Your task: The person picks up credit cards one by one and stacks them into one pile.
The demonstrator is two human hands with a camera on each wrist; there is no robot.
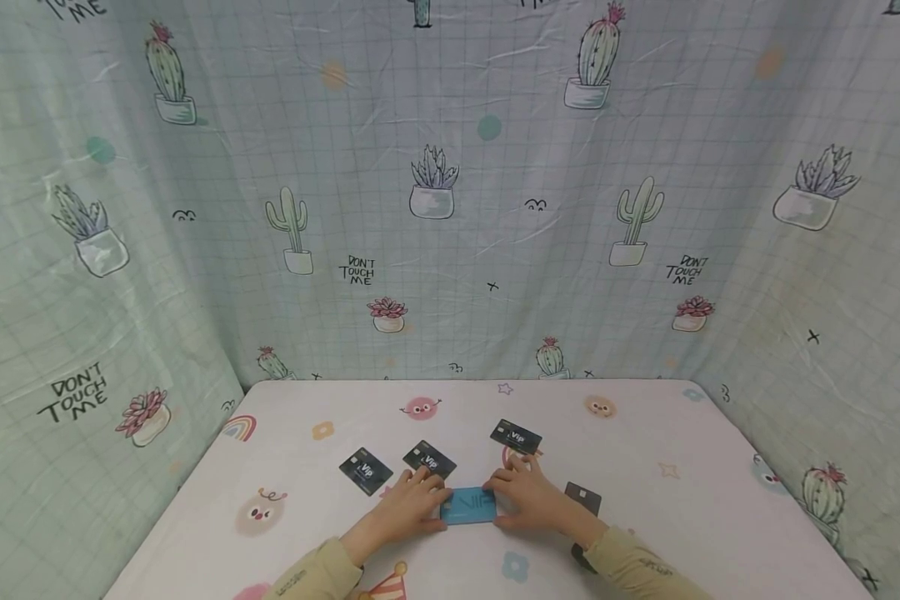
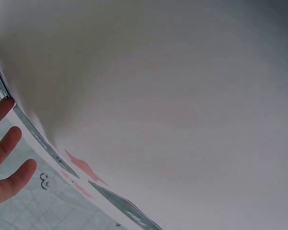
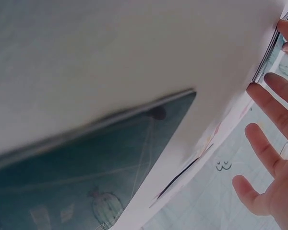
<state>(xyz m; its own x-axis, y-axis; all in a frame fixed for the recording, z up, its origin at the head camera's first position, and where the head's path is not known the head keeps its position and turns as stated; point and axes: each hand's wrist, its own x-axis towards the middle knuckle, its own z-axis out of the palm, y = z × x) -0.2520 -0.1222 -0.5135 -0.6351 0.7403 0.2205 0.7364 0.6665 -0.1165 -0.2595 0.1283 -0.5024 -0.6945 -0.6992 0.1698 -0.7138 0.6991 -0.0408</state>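
A blue VIP card (image 1: 468, 506) lies flat between the two hands, on the patterned tabletop (image 1: 720, 517). The left hand (image 1: 412, 502) pinches one short end between thumb and forefinger; the right hand (image 1: 528, 496) mirrors it at the other, the remaining fingers of both spread loosely. Thumbs sit at the corners nearer the person, forefingers at the far ones — a hold that seems meant to steady the card and keep its ends even. Several thin edges show along the grip in the right wrist view, so it probably tops a small stack, though the count cannot be told.

Beyond the left hand's fingertips, just beside them, lies a middle black card (image 1: 430, 458); whether they touch is unclear. Farther out to its left is an outer black card (image 1: 365, 471), and past the right fingers a far black card (image 1: 516, 437). The right forearm stands in the way on its own side: a dark card (image 1: 582, 497) runs partly behind it, and another dark piece (image 1: 582, 557) peeks from under the sleeve (image 1: 637, 562).
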